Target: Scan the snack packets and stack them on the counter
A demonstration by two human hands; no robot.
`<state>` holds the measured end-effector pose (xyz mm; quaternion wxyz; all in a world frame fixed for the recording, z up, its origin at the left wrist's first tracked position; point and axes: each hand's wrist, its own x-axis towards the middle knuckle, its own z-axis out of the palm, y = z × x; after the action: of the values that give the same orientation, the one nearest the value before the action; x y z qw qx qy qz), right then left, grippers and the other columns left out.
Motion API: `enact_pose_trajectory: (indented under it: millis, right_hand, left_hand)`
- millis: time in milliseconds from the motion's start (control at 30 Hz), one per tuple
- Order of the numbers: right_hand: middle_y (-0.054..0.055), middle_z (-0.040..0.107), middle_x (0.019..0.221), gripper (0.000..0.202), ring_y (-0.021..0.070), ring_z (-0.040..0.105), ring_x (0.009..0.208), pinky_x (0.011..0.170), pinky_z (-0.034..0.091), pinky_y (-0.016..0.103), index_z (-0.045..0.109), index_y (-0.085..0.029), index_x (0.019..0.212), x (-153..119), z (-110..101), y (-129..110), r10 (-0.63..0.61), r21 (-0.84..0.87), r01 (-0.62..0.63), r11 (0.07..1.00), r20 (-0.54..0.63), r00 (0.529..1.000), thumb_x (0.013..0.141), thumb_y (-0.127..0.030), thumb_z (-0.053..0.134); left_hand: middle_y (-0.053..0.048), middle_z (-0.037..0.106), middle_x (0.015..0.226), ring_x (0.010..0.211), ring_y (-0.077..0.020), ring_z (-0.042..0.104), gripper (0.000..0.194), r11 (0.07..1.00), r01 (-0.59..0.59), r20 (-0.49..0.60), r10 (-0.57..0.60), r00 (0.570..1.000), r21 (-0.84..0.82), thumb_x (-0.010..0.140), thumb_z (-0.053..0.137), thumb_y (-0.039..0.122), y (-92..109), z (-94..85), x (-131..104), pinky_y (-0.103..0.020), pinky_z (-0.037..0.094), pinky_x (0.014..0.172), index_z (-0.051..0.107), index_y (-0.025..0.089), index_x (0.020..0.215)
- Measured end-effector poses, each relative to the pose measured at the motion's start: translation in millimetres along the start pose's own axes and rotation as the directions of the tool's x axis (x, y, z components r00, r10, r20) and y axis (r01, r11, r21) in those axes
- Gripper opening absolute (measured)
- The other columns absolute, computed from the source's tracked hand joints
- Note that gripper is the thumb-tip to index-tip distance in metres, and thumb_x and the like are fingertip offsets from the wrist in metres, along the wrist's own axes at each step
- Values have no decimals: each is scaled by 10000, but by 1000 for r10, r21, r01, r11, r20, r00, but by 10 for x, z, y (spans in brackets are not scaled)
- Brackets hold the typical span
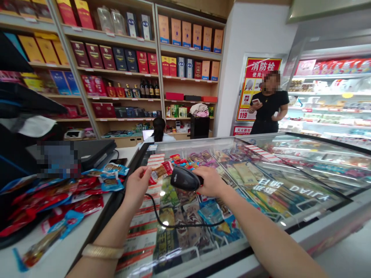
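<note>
Pinched by one end in my left hand is a small red snack packet with a clear window showing brown food. My right hand is wrapped round the grip of a black barcode scanner, whose head is close to the packet's right end. A black cable loops below the scanner over the freezer's glass top. Both hands are above that glass. On the white counter to my left lies a heap of similar red and blue snack packets.
The glass-topped freezer holds packaged ices. Dark checkout equipment stands at the left. Behind are shelves of boxed bottles, a seated person and a standing person holding a phone. A lit display fridge stands at right.
</note>
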<state>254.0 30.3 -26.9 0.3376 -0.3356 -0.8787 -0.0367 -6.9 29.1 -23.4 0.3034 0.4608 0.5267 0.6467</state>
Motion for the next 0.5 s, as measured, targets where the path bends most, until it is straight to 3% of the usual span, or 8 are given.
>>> enact_pose_trajectory:
  millis: [67, 233, 333, 500]
  right_hand:
    - [61, 729, 904, 300, 214, 663, 830, 732, 484, 294, 680, -209, 975, 2, -1, -23, -12, 4, 12, 1000, 6, 1000, 684, -277, 709]
    - [71, 732, 936, 361, 222, 661, 845, 753, 487, 306, 672, -201, 1030, 7, -4, -76, -65, 31, 64, 997, 19, 998, 689, -314, 710]
    - [72, 731, 937, 370, 228, 666, 855, 765, 489, 313, 665, -197, 1040, 8, -9, -109, -90, 26, 89, 996, 29, 996, 694, -323, 698]
    - [59, 728, 905, 303, 218, 662, 820, 721, 481, 300, 664, -207, 983, 12, -13, -143, -95, 13, 94, 995, 50, 994, 693, -293, 673]
  left_hand:
    - [14, 612, 586, 546, -119, 540, 334, 995, 21, 6, -20, 1000, -95, 599, 749, 456, 43, -6, -8, -228, 450, 524, 670, 158, 726]
    - [-9, 651, 625, 590, -159, 604, 389, 928, 222, 99, -202, 975, -300, 455, 832, 407, 124, -3, -30, -286, 499, 595, 643, 161, 690]
    - [-14, 654, 627, 576, -151, 596, 409, 920, 257, 102, -237, 966, -298, 420, 849, 403, 108, -4, -25, -277, 483, 576, 629, 159, 664]
    - [-21, 650, 614, 561, -147, 583, 427, 955, 204, 93, -188, 978, -215, 444, 841, 458, 61, -4, -21, -268, 460, 558, 649, 152, 672]
